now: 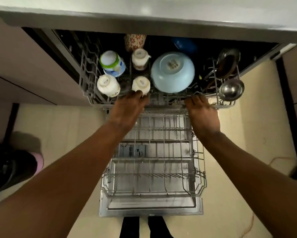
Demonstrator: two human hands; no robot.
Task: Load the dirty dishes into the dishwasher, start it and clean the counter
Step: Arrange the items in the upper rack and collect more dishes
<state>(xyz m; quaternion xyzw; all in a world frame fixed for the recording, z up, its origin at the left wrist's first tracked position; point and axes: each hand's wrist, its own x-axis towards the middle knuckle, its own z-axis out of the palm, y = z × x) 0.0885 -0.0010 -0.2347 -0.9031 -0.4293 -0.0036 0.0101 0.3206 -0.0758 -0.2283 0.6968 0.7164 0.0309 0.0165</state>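
Observation:
The dishwasher stands open below the counter edge (144,19). Its upper rack (91,98) is pulled partway out and holds upside-down white cups (108,85), a green-rimmed cup (112,63), a light blue bowl (172,71), a patterned cup (135,42), a steel ladle (231,90) and a pan (227,63). My left hand (129,110) rests on the rack's front rim, fingertips against a white cup (141,85). My right hand (203,114) grips the front rim further right. The lower rack (153,160) sits out on the open door with no dishes in it.
Beige cabinet fronts flank the dishwasher on both sides. A dark rounded object with a pink part (15,167) lies on the tiled floor at left. An orange cord (280,158) runs along the floor at right. My feet (144,227) stand just before the door's edge.

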